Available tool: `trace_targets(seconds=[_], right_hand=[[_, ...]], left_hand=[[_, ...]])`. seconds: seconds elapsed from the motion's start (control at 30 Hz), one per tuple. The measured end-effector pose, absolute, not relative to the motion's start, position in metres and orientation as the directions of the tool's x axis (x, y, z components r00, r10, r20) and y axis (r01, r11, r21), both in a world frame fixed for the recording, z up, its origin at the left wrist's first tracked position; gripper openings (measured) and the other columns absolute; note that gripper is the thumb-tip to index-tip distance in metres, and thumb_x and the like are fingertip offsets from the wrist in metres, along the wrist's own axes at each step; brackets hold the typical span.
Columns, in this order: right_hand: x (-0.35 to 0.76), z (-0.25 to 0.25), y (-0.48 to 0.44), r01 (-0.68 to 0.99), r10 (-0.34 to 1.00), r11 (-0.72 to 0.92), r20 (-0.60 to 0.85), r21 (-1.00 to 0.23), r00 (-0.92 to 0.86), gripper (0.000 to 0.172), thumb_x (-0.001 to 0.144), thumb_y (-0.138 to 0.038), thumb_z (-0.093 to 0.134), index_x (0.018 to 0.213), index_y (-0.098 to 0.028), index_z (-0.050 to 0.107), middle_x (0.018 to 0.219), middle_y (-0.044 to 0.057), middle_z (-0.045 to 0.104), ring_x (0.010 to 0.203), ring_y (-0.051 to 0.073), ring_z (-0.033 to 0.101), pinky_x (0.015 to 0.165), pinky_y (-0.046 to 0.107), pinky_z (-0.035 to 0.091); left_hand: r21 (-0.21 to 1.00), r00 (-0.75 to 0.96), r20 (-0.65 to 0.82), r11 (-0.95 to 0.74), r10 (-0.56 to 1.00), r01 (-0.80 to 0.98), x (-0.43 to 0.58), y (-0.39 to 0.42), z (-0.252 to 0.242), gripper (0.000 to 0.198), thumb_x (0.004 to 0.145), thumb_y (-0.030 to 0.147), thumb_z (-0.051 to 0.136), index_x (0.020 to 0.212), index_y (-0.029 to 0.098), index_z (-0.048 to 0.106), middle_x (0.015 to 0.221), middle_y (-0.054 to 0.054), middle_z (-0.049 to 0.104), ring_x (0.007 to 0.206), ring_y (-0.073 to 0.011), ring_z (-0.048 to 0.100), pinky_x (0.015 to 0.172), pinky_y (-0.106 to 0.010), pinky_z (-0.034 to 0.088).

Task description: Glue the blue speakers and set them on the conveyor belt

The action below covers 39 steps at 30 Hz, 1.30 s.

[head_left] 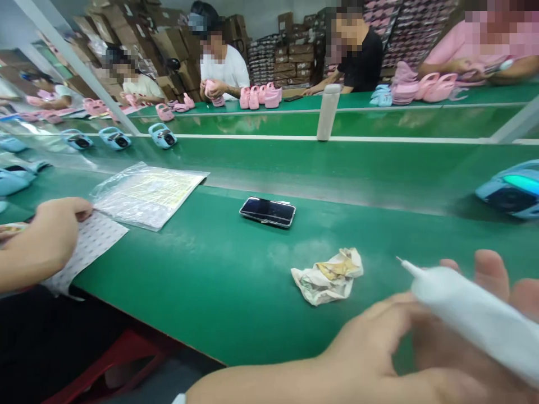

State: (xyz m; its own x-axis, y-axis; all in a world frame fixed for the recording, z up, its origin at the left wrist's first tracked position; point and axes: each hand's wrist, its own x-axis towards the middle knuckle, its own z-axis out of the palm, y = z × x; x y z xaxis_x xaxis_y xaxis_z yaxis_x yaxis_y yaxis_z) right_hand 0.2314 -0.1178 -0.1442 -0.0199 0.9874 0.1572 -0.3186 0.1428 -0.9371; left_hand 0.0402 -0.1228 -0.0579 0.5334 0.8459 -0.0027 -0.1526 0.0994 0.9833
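The right hand [475,331] gripped a white pen-like tool [471,314] near the crumpled paper [328,276]; the left hand's [370,342] fingers blurred, grip unclear; no writing legible.

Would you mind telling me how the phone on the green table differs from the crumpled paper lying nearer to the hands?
The phone is dark, glossy and flat with straight edges; the crumpled paper is whitish with yellow print, wrinkled and bunched into an uneven lump. The phone lies farther from the right hand and its white pointed tube; the paper lies closer. Both rest untouched on the green table.
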Motion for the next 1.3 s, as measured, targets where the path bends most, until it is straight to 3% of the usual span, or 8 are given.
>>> trace_targets(seconds=[0.17,0.27,0.4,0.5,0.67,0.97,1.17,1.3], right_hand=[[0.228,-0.122,-0.079,-0.467,0.998,0.034,0.003,-0.884,0.066,0.043,0.078,-0.058,0.075,0.111,-0.031,0.066,0.118,0.008,0.059,0.075,0.023,0.059,0.056,0.035,0.054],[0.228,-0.119,-0.06,-0.591,0.986,-0.02,-0.112,-0.807,0.12,0.045,0.07,-0.065,0.078,0.098,-0.03,0.071,0.114,0.006,0.061,0.061,0.015,0.052,0.047,0.027,0.05],[0.234,-0.127,-0.051,-0.653,0.968,-0.107,-0.228,-0.75,0.103,0.049,0.059,-0.065,0.086,0.085,-0.025,0.073,0.106,0.006,0.063,0.048,0.004,0.035,0.042,0.016,0.043],[0.236,-0.134,-0.051,-0.689,0.952,-0.215,-0.306,-0.692,0.01,0.049,0.059,-0.061,0.087,0.082,-0.021,0.072,0.097,0.006,0.061,0.044,0.002,0.02,0.038,0.014,0.038],[0.231,-0.137,-0.051,-0.714,0.943,-0.272,-0.325,-0.645,-0.066,0.051,0.058,-0.061,0.087,0.082,-0.021,0.069,0.089,0.003,0.057,0.045,0.002,0.014,0.038,0.014,0.035],[0.238,-0.132,-0.045,-0.718,0.951,-0.222,-0.309,-0.66,-0.01,0.042,0.06,-0.049,0.086,0.079,-0.021,0.06,0.074,0.001,0.043,0.051,0.008,0.029,0.041,0.016,0.035],[0.237,-0.129,-0.05,-0.658,0.953,-0.231,-0.302,-0.717,-0.006,0.044,0.063,-0.055,0.085,0.081,-0.022,0.062,0.078,0.002,0.046,0.052,0.01,0.032,0.04,0.017,0.035],[0.23,-0.133,-0.054,-0.611,0.95,-0.269,-0.309,-0.744,-0.042,0.047,0.062,-0.057,0.086,0.085,-0.023,0.066,0.082,0.004,0.05,0.055,0.012,0.038,0.041,0.021,0.04]], left_hand=[[0.857,0.726,0.317,-0.512,0.61,0.056,-0.008,-0.105,-0.078,0.021,0.091,0.026,0.056,0.088,0.012,0.072,0.087,-0.008,0.077,0.081,-0.0162,0.072,0.076,-0.022,0.054],[0.672,0.613,0.434,-0.69,0.66,0.267,-0.044,-0.092,-0.085,0.02,0.088,0.03,0.06,0.101,0.015,0.067,0.093,-0.008,0.075,0.085,-0.0174,0.07,0.078,-0.026,0.054],[0.599,0.526,0.16,-0.506,0.835,0.62,-0.074,-0.083,-0.109,0.093,0.068,0.066,0.069,0.142,0.019,0.037,0.143,-0.021,0.047,0.132,-0.0326,0.046,0.106,-0.048,0.042],[0.583,0.546,-0.061,-0.415,0.835,0.699,-0.071,-0.079,-0.128,0.113,0.061,0.071,0.07,0.148,0.017,0.021,0.15,-0.026,0.033,0.141,-0.0388,0.03,0.114,-0.065,0.018],[0.608,0.683,-0.067,-0.514,0.727,0.606,-0.042,-0.059,-0.136,0.102,0.069,0.062,0.07,0.146,0.018,0.021,0.148,-0.027,0.036,0.14,-0.038,0.031,0.109,-0.073,-0.001],[0.685,0.707,0.072,-0.55,0.703,0.478,-0.033,-0.042,-0.144,0.08,0.078,0.041,0.071,0.142,0.02,0.026,0.133,-0.017,0.056,0.125,-0.0268,0.053,0.116,-0.063,0.009],[0.798,0.683,0.045,-0.437,0.729,0.414,-0.033,-0.041,-0.144,0.091,0.073,0.056,0.072,0.142,0.017,0.027,0.13,-0.018,0.059,0.126,-0.0285,0.052,0.117,-0.061,0.005],[0.878,0.504,0.037,-0.27,0.863,0.396,-0.033,-0.038,-0.142,0.046,0.086,0.049,0.057,0.119,0.017,0.052,0.129,-0.016,0.058,0.131,-0.0279,0.046,0.115,-0.052,0.026]])
